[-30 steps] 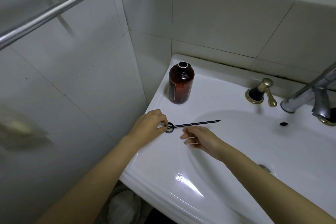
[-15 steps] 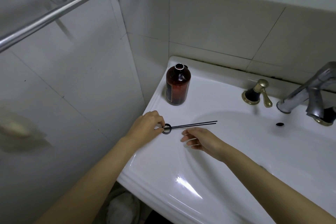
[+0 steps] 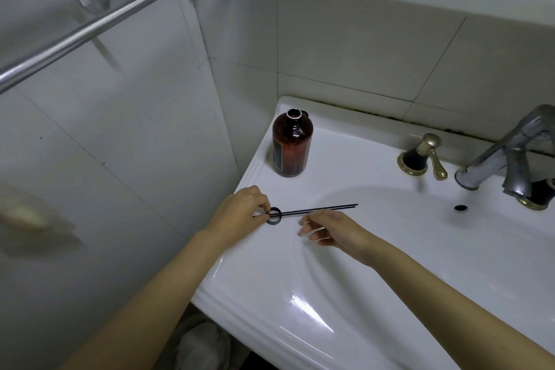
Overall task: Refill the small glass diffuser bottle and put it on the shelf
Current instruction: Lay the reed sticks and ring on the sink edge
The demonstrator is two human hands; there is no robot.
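A white ceramic sink [image 3: 300, 294] serves as the counter, its flat glossy rim running along the left side and back of the basin; an amber glass bottle [image 3: 291, 150] with a dark label stands upright and uncapped at the rim's back left corner, near the tiled wall; nearer the front, a small black ring cap [image 3: 274, 216] lies on the rim, with thin black reed sticks [image 3: 321, 209] lying through it and reaching out over the basin's edge; a brass tap handle [image 3: 425, 158] and a metal faucet [image 3: 507, 156] are mounted on the back rim at the right.

Bottle [image 3: 292, 147] behind reeds [image 3: 318, 209], on sink [image 3: 300, 294]
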